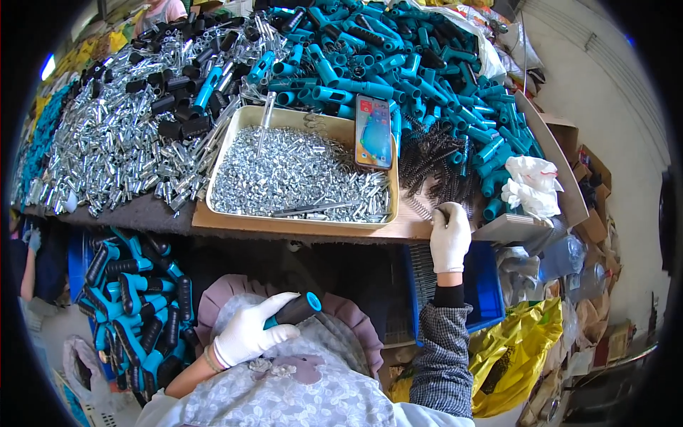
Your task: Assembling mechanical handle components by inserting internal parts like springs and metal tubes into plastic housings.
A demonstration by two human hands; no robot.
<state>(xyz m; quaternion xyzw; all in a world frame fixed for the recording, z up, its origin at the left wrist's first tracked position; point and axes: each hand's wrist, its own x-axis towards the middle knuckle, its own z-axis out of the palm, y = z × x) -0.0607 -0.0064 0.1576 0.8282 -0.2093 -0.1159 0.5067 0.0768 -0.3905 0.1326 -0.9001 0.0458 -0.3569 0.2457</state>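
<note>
My left hand (pixel 260 329), in a white glove, is wrapped round a black and teal tool handle (pixel 299 309) above my lap. The handle's round, hollow teal end points up and to the right. At the table's front edge my white-gloved right hand (pixel 449 238) is closed in a pinch at a thin coil spring (pixel 421 208). Just beyond it lies a heap of dark coil springs (pixel 442 160). A cream tray (pixel 306 223) full of small metal pins stands left of that hand. A phone (pixel 373 132) with a lit screen leans on the tray's right rear corner.
Teal plastic housings (pixel 398 64) are heaped at the back; silvery metal parts (pixel 128 142) cover the left. Crumpled white gloves (pixel 532 186) lie at the right edge. Below are a bin of teal-black handles (pixel 139 306), a blue crate (pixel 491 285) and a yellow bag (pixel 516 356). Another person's gloved hand (pixel 33 239) shows far left.
</note>
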